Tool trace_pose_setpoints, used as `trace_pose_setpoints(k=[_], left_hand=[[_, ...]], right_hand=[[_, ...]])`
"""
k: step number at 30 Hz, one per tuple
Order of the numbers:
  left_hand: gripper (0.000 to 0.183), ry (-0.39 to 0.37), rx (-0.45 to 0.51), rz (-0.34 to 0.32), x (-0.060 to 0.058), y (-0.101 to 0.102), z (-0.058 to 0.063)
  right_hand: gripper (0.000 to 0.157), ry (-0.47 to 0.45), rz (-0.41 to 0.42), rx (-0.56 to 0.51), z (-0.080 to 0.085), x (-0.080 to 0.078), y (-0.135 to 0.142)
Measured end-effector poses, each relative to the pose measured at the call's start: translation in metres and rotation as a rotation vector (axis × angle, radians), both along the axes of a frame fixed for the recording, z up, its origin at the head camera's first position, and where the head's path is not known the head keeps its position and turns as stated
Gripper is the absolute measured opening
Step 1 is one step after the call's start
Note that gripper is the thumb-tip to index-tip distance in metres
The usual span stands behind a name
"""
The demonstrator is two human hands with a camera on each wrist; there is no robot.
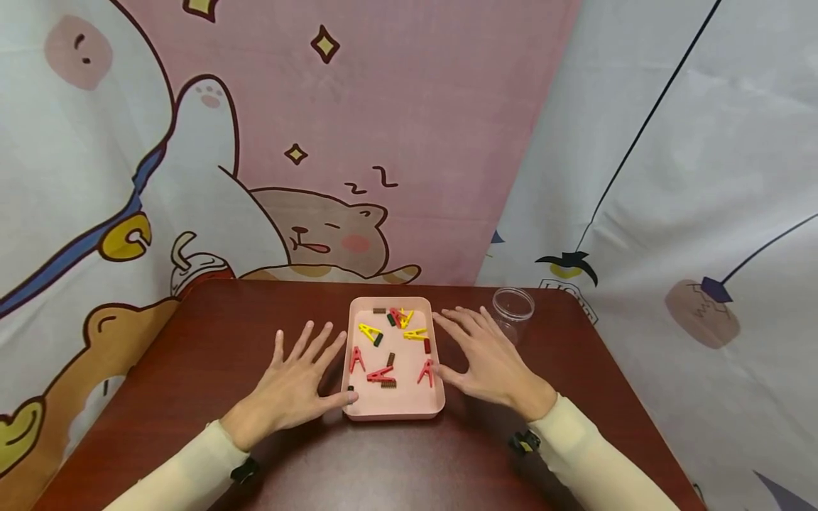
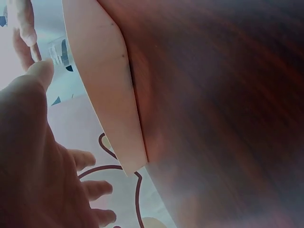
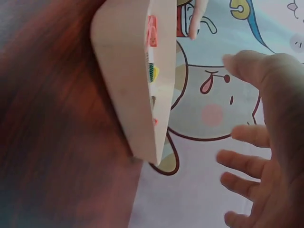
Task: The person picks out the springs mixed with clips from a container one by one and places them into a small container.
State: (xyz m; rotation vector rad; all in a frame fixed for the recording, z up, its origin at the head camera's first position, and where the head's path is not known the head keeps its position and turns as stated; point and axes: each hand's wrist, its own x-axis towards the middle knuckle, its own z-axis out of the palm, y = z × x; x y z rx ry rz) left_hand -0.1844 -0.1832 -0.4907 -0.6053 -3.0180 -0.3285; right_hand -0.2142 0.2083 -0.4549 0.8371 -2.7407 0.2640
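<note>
A pink tray (image 1: 391, 407) lies on the table between the two hands. Inside are red clothespins (image 1: 380, 374) and yellow clothespins (image 1: 415, 334), with small dark ridged pieces (image 1: 388, 385) scattered among them. My left hand (image 1: 290, 389) hovers at the tray's left side, fingers spread and thumb over the front left corner, holding nothing. Opposite it, my right hand (image 1: 486, 358) spreads its fingers beside the right rim, its thumb tip near a red clothespin (image 1: 426, 372). Both wrist views show the tray's outer wall (image 2: 102, 80) next to straight, empty fingers.
Behind the right hand stands a clear round jar (image 1: 513, 305), partly hidden by the fingers. The dark red-brown wooden table (image 1: 358, 468) reaches back to a cartoon-printed cloth (image 1: 447, 142), which hangs along its far edge and sides.
</note>
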Motion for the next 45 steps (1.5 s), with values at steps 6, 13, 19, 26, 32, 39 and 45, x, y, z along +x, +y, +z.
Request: trace_pose_setpoints(k=[6,13,19,26,32,39,45], left_hand=[[0.115,-0.013,-0.014,-0.03,0.001,-0.002,-0.003],[0.117,-0.026,-0.033,-0.069,0.003,-0.005,-0.006],[0.114,-0.05,-0.049,-0.087,0.003,-0.005,-0.006],[0.113,-0.05,-0.04,-0.108,0.004,-0.007,-0.006],[0.113,-0.04,-0.042,-0.115,0.003,-0.006,-0.006],[0.114,-0.029,-0.057,-0.113,0.002,-0.005,-0.007],[0.115,-0.022,-0.066,-0.123,0.002,-0.005,-0.008]], right_hand=[[0.085,-0.055,0.08,0.033,0.009,-0.006,-0.015],[0.074,-0.063,0.166,0.063,0.014,-0.012,-0.037],[0.071,-0.098,0.231,0.133,0.015,-0.019,-0.055],[0.068,-0.104,0.278,0.188,0.014,-0.024,-0.076],[0.069,-0.112,0.318,0.208,0.013,-0.026,-0.087],[0.067,-0.117,0.344,0.251,0.008,-0.031,-0.098],[0.066,-0.136,0.354,0.285,0.005,-0.032,-0.105]])
